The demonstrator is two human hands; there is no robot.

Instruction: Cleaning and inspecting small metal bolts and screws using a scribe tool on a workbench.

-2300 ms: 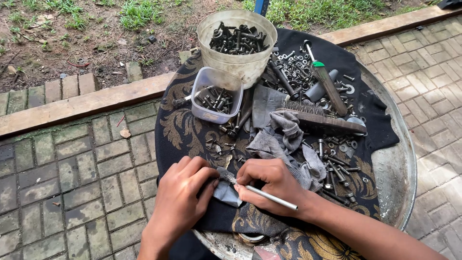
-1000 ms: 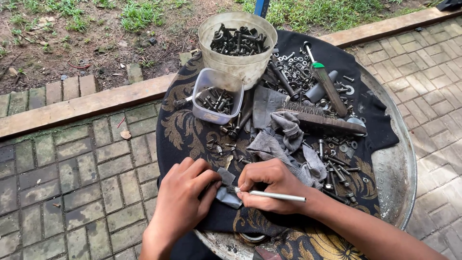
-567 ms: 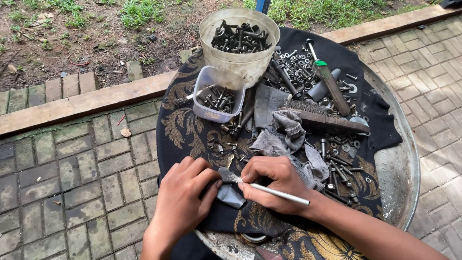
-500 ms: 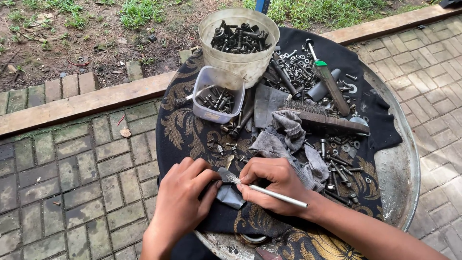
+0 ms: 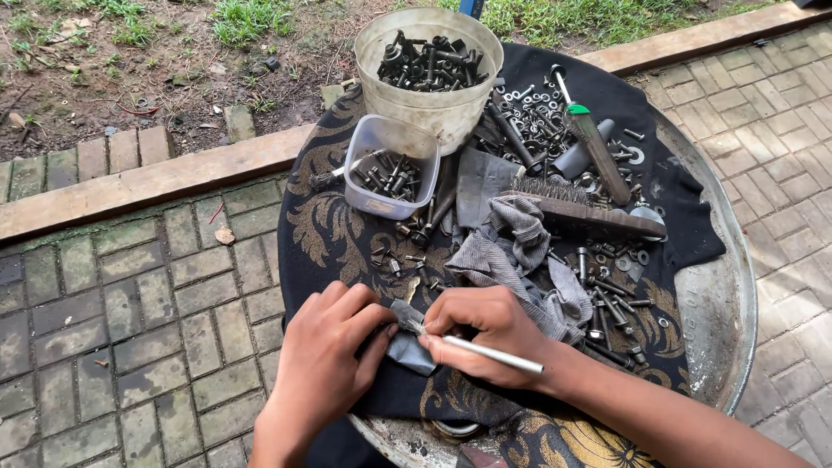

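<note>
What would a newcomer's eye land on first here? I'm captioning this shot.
The two bare hands at the bottom, left hand and right hand, pinching a thin silver metal rod over a grey cloth scrap. Behind them, a translucent plastic bucket of dark bolts on the black gold-patterned cloth.

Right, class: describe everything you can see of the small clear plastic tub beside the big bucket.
The small clear plastic tub is a rounded-corner rectangular container of cloudy, scuffed see-through plastic, with no lid. It stands upright on the dark patterned cloth, just in front of the big bucket and seemingly touching it. Inside lies a shallow jumble of dark bolts and screws. More loose fasteners lie on the cloth by its near side. Neither hand touches it.
</note>
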